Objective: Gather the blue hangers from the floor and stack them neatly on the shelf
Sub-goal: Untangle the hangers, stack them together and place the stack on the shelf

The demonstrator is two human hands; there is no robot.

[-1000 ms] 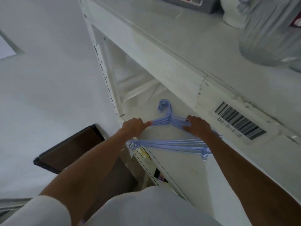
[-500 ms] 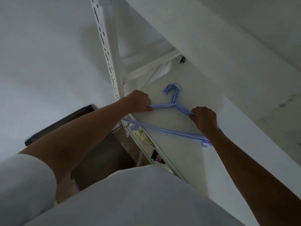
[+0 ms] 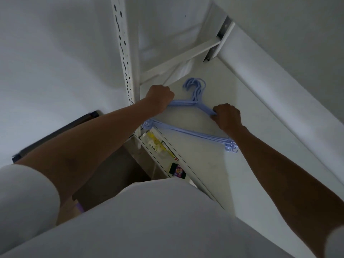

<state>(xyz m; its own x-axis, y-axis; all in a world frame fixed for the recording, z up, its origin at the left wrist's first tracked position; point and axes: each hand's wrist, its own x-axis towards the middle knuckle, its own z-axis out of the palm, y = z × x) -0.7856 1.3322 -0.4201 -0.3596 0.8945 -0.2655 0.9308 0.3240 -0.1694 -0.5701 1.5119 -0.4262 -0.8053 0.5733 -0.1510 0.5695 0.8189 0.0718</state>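
A stack of several blue hangers [image 3: 193,131] lies flat on the white shelf [image 3: 202,164], hooks pointing toward the back. My left hand [image 3: 161,98] grips the stack's left shoulder, close to the shelf's upright post. My right hand [image 3: 226,116] grips the right shoulder of the same stack. The hangers' bottom bars run from the shelf's left front corner toward my right wrist, and the stack's left end pokes slightly past the front edge.
A perforated white upright post [image 3: 123,51] stands at the shelf's left front corner. The shelf above [image 3: 279,90] overhangs on the right. Stickers [image 3: 158,146] line the shelf's front edge. A dark board [image 3: 55,135] lies on the floor at left.
The view has closed in on the shelf. Both hands kept their grip on the hangers and shifted the stack a little deeper onto the shelf.
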